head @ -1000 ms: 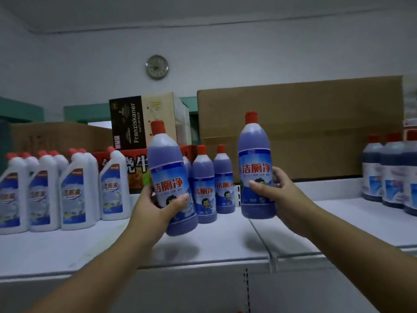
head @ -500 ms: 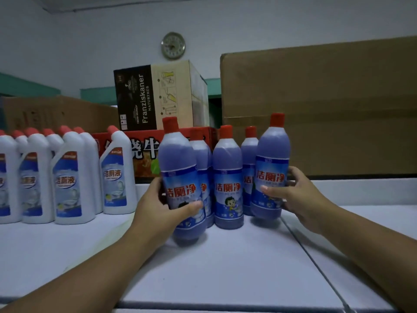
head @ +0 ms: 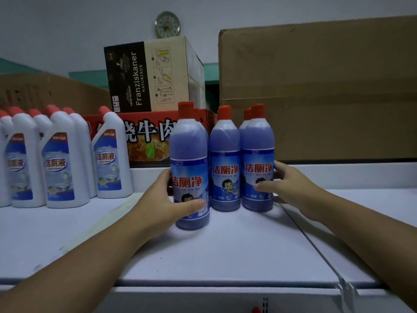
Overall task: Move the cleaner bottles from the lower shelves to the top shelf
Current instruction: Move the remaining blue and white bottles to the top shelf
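**Cleaner bottles on the top shelf, one in each of my hands**

Cleaner bottles, blue with red caps, stand clustered on the white top shelf (head: 225, 249). My left hand (head: 162, 199) is wrapped around the nearest blue bottle (head: 189, 168), thumb across the lower label and fingers hidden behind it; the bottle stands upright with its base on the shelf. My right hand (head: 291, 188) is clamped on the rightmost blue bottle (head: 258, 159), thumb on the front of the label and fingers curled round its right side; this one also stands upright on the shelf. Between the two stands a middle blue bottle (head: 225, 161), untouched by either hand and just beside both. More red caps show behind this front row, though how many bottles stand there I cannot tell.

To the left, well apart from the blue cluster, a row of white bottles (head: 63, 168) with red angled caps and blue labels stands on the same shelf. Behind them sits a red printed carton (head: 144, 136), and on it a Franziskaner box (head: 146, 75). A large plain cardboard box (head: 316, 93) fills the right background. A round wall clock (head: 167, 24) hangs above on the wall.
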